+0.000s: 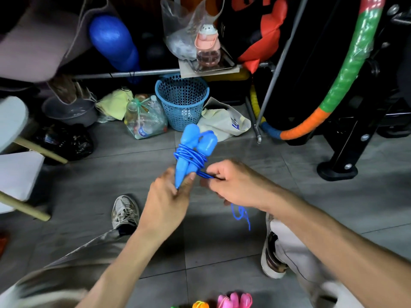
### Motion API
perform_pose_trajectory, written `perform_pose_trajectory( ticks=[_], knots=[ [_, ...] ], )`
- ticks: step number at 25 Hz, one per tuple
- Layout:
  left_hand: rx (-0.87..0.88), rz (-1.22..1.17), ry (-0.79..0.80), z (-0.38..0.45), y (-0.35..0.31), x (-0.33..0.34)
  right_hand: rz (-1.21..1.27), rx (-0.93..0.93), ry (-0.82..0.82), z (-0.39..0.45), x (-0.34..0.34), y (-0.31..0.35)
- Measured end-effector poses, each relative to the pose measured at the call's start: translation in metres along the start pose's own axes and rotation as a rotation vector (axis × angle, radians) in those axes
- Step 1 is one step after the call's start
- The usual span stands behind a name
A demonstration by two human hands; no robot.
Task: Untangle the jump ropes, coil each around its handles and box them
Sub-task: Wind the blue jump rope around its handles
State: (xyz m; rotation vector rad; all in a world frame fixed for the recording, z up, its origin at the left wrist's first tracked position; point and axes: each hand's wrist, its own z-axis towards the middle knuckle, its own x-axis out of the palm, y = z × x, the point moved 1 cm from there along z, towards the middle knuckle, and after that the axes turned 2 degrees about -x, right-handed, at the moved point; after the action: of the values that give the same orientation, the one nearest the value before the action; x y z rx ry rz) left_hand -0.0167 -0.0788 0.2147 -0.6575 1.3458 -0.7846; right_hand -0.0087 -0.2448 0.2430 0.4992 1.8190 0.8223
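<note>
My left hand grips the narrow lower ends of two blue jump-rope handles, held upright side by side above the floor. Several turns of blue rope circle the handles at their middle. My right hand pinches a strand of that rope just to the right of the handles. A loose blue tail dangles below my right wrist. At the bottom edge lie pink handles and an orange handle, partly cut off by the frame.
A blue mesh basket stands on the grey tile floor behind the handles, beside a bag of bottles. A black machine base sits at right, wooden chair legs at left. My shoes flank my arms.
</note>
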Motion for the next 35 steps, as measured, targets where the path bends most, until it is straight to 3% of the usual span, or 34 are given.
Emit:
perform_pose_trajectory(
  ticks=[3,6,8,13,16,18,23,27,29,32,35],
  knots=[
    [0.03,0.213,0.11,-0.006,0.007,0.013,-0.55,-0.102,-0.024,-0.01,-0.007,0.008],
    [0.007,0.274,0.22,-0.006,0.005,0.016,-0.779,-0.109,-0.095,-0.018,-0.01,0.022],
    [0.016,0.315,0.272,-0.003,0.003,0.014,-0.815,-0.142,-0.139,-0.022,-0.016,0.029],
    [0.167,0.445,0.458,-0.009,-0.006,0.011,-0.755,-0.343,-0.015,-0.016,-0.032,0.022],
    [0.271,0.479,0.522,-0.015,-0.009,0.009,-0.736,-0.385,-0.03,-0.012,-0.044,0.013],
    [0.339,0.42,0.57,-0.018,-0.009,0.003,-0.547,-0.33,0.058,-0.01,-0.051,0.007],
    [0.445,0.117,0.66,-0.026,-0.022,-0.007,0.235,-0.268,0.434,-0.004,-0.06,0.001],
    [0.45,-0.2,0.654,-0.032,-0.034,-0.015,0.703,-0.215,0.56,0.002,-0.051,-0.002],
    [0.401,-0.331,0.598,-0.033,-0.037,-0.02,0.854,-0.2,0.512,-0.001,-0.047,0.001],
    [0.256,-0.537,0.507,-0.033,-0.036,-0.019,0.866,-0.11,0.219,0.002,-0.029,-0.007],
    [0.127,-0.587,0.31,-0.023,-0.029,-0.022,0.97,-0.17,0.318,0.012,-0.005,-0.003]
  ],
)
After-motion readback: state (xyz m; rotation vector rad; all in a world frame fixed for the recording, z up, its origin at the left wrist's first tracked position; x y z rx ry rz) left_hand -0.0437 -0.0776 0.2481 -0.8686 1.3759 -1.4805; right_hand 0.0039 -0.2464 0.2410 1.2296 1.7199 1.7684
